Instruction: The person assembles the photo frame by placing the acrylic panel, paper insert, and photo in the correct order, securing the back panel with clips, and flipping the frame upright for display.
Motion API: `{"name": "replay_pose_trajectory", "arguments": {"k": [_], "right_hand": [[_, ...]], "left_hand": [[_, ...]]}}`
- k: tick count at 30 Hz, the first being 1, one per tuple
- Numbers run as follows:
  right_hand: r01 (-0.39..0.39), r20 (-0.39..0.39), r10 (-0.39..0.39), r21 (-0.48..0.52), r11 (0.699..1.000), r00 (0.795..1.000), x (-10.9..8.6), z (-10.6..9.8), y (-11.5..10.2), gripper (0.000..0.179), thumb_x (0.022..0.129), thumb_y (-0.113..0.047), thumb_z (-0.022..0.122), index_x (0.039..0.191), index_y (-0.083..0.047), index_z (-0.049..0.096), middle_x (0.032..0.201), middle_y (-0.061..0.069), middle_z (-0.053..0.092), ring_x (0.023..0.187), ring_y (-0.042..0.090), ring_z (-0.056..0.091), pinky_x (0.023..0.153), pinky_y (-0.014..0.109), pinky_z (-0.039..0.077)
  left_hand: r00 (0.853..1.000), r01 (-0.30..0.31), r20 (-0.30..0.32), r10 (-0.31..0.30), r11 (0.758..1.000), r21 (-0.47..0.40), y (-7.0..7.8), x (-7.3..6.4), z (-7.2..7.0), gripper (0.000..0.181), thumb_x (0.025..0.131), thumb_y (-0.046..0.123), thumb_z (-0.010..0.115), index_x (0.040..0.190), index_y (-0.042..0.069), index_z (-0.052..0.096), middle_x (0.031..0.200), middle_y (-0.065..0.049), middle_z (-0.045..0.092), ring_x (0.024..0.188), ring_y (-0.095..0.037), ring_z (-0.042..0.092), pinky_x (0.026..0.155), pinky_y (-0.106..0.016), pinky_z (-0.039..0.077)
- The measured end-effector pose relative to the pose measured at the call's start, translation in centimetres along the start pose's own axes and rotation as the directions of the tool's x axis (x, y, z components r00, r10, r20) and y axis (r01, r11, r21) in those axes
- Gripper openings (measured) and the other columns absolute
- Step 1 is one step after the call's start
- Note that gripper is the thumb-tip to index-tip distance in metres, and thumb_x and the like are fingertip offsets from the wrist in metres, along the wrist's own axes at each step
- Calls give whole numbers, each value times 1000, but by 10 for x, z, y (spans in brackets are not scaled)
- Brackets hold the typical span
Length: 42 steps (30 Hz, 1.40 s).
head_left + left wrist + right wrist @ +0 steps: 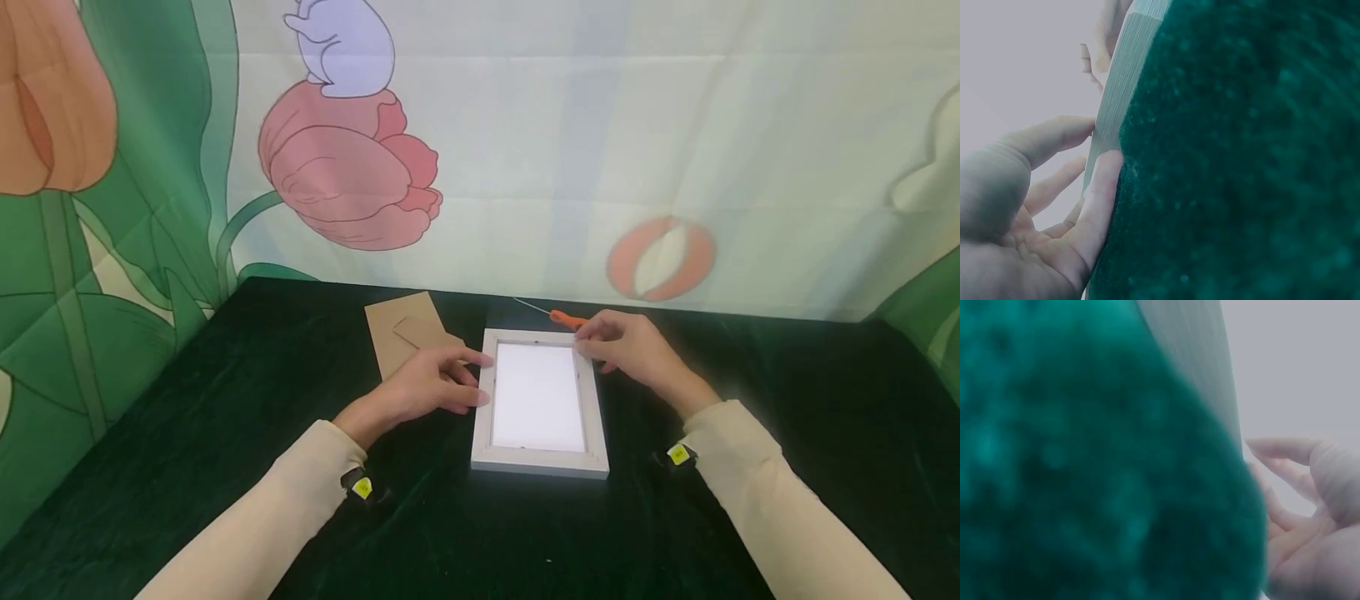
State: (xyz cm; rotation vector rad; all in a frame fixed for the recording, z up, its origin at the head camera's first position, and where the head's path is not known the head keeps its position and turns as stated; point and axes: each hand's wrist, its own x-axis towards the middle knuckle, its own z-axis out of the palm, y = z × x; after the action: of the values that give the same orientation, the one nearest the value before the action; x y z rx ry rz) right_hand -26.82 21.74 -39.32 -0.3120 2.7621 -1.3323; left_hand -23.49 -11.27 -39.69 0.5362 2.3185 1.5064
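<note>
A white picture frame lies on the dark green cloth, a white sheet filling its opening. Small dark metal tabs show along the inner rim. My left hand holds the frame's left side, with thumb and index fingertips on the rim; in the left wrist view a fingertip lies against the side edge. At the upper right corner my right hand pinches the rim between thumb and index finger. The right wrist view shows its fingers right at the frame's edge.
Brown backing board lies behind my left hand, with a smaller brown piece on it. A screwdriver with an orange handle lies beyond the frame. A printed curtain hangs along the back of the cloth-covered table.
</note>
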Motion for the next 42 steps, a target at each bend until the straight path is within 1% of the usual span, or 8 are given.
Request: {"name": "replay_pose_trajectory", "arguments": {"k": [2, 7, 14, 19, 26, 33, 38, 42], "right_hand": [[8, 19, -8, 27, 1000, 1000, -1, -3, 3, 29, 100, -23, 77, 124, -8, 71, 123, 14, 70, 99, 31, 68, 82, 37, 63], [-2, 54, -2, 77, 997, 999, -1, -7, 9, 32, 100, -24, 76, 128, -9, 71, 129, 14, 68, 102, 32, 68, 84, 37, 63], [-30, 85, 22, 101, 994, 996, -2, -11, 10, 34, 101, -25, 76, 129, -8, 71, 130, 15, 67, 98, 33, 71, 85, 38, 63], [-43, 101, 31, 115, 992, 994, -5, -11, 10, 34, 102, -25, 74, 130, -8, 71, 131, 15, 67, 98, 33, 71, 87, 38, 62], [-54, 109, 42, 114, 992, 993, -4, -11, 11, 42, 99, -33, 78, 133, -10, 70, 131, 12, 69, 99, 33, 70, 88, 38, 61], [-68, 109, 55, 118, 991, 993, -6, -9, 11, 43, 100, -31, 77, 136, -11, 68, 132, 14, 67, 103, 32, 69, 91, 37, 60], [-63, 105, 52, 110, 992, 993, -6, -9, 13, 43, 100, -31, 76, 137, -11, 68, 132, 15, 67, 102, 33, 69, 91, 38, 60], [-59, 99, 50, 91, 994, 994, -6, -10, 14, 45, 99, -34, 77, 137, -12, 68, 130, 15, 68, 100, 32, 69, 91, 38, 60]], "left_hand": [[1000, 3, 1, -3, 1000, 2, -1, 0, 0, 54, 93, 14, 83, 143, 6, 64, 110, -14, 67, 94, -27, 73, 85, -38, 64], [1000, 6, 2, -6, 1000, 4, -3, 1, 1, 55, 93, 14, 83, 143, 5, 64, 110, -15, 67, 93, -26, 73, 85, -37, 63], [1000, 5, 1, -5, 1000, 5, -1, 0, 0, 55, 93, 14, 83, 144, 6, 63, 110, -14, 67, 94, -27, 73, 85, -38, 64], [1000, 2, 6, -2, 1000, 4, -1, 0, 0, 55, 93, 14, 83, 144, 6, 63, 109, -14, 67, 94, -27, 73, 85, -38, 64], [1000, 7, 0, -7, 1000, 6, 0, -1, -2, 55, 93, 14, 83, 144, 7, 63, 110, -14, 67, 95, -27, 73, 86, -38, 63], [1000, -3, 5, 3, 1000, 11, 0, 0, -2, 54, 94, 14, 82, 143, 6, 64, 110, -14, 67, 94, -27, 73, 85, -38, 63], [1000, -10, 7, 10, 1000, 12, -1, 1, -2, 53, 94, 14, 82, 143, 6, 64, 110, -14, 68, 95, -27, 73, 85, -38, 63], [1000, -25, 13, 24, 999, 27, 1, 1, -2, 53, 94, 14, 82, 143, 5, 64, 110, -14, 68, 95, -27, 73, 85, -37, 63]]}}
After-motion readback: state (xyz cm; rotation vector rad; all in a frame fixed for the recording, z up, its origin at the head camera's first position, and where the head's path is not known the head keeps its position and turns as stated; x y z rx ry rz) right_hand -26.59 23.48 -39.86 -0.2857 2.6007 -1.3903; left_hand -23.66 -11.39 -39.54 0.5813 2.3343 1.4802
